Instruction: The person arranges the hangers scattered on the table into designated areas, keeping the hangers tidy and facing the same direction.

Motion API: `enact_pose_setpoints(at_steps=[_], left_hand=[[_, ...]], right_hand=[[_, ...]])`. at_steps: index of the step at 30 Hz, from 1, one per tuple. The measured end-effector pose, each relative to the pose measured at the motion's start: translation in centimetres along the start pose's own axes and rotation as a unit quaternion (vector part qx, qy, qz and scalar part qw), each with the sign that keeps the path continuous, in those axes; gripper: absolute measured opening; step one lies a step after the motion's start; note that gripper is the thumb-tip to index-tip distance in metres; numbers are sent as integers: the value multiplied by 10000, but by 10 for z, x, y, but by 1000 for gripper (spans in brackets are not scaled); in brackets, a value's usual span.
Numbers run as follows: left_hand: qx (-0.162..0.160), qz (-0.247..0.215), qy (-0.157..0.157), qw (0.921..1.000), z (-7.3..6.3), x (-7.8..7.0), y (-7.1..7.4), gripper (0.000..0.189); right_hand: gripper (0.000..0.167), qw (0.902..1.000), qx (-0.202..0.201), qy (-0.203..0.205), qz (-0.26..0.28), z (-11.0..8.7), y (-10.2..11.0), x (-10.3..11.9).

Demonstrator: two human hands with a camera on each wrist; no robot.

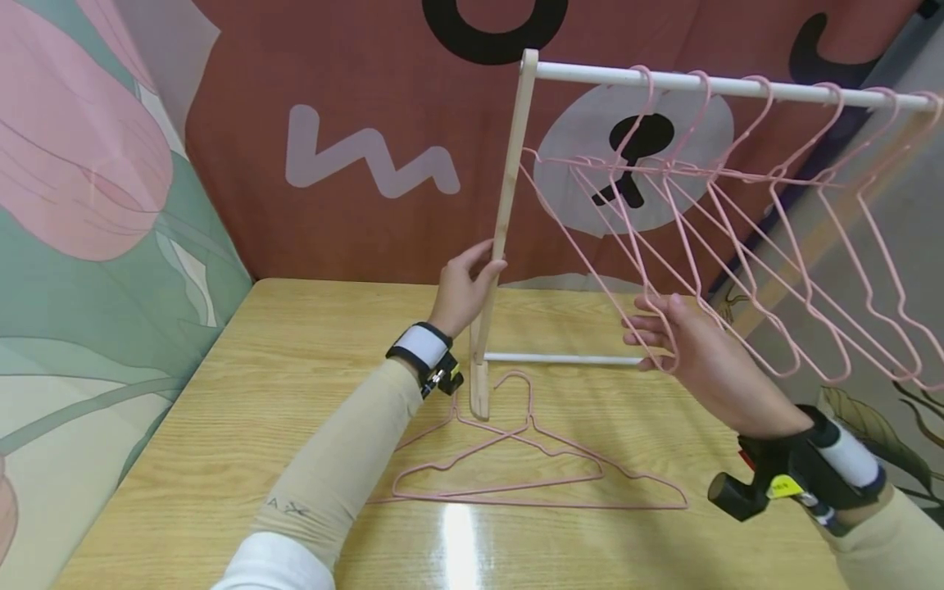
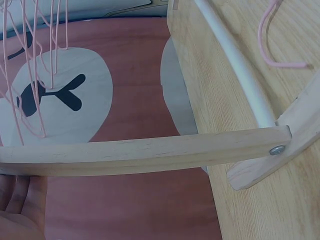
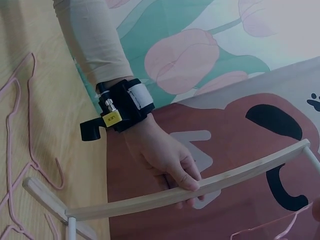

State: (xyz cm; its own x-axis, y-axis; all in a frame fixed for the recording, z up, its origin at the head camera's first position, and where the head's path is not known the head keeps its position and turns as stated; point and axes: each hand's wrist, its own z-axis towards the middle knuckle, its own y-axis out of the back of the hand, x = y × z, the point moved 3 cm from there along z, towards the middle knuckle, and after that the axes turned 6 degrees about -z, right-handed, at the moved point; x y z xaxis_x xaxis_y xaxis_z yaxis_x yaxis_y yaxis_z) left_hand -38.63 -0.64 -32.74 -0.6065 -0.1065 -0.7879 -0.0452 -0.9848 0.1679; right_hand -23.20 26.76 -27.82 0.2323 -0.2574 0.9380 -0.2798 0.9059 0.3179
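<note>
My left hand [image 1: 462, 288] holds the wooden upright of a small clothes rack [image 1: 514, 156], thumb on one side and fingers behind. In the right wrist view the same hand [image 3: 162, 155] pinches the post about midway. Pink wire hangers [image 1: 693, 270], several of them, hang from the rack's white top rod [image 1: 590, 74]. Among their lower corners is my right hand [image 1: 693, 356], its fingers loosely extended and the nearest hanger's end crossing in front of them. Two more pink hangers [image 1: 531, 434] lie overlapping on the table by the rack's foot [image 1: 479, 397].
A white lower rod [image 1: 564, 359] runs from the upright, low over the wooden table [image 1: 295, 393]. Behind the table hangs a red-brown cloth [image 1: 354, 221] with a bear print. A tulip-patterned cloth [image 1: 81, 205] covers the left side.
</note>
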Motion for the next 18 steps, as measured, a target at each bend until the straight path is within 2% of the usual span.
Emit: enact_pose_setpoints(at_steps=[5, 10, 13, 17, 18], left_hand=[[-18, -49, -29, 10000, 0, 1, 0, 39], [-24, -72, -28, 10000, -1, 1, 0, 38], [-37, -46, -11, 10000, -1, 1, 0, 37], [-42, 33, 10, 10000, -1, 0, 0, 38], [-37, 48, 17, 10000, 0, 0, 0, 38]], right_hand=[[42, 9997, 137, 184, 100, -1, -1, -8], [50, 9996, 223, 28, -169, -4, -1, -15], [53, 9957, 276, -163, -868, -10, -1, -19], [65, 9772, 495, -372, -2029, -18, -2, -26], [67, 9738, 579, -409, -2163, -20, -2, -29]])
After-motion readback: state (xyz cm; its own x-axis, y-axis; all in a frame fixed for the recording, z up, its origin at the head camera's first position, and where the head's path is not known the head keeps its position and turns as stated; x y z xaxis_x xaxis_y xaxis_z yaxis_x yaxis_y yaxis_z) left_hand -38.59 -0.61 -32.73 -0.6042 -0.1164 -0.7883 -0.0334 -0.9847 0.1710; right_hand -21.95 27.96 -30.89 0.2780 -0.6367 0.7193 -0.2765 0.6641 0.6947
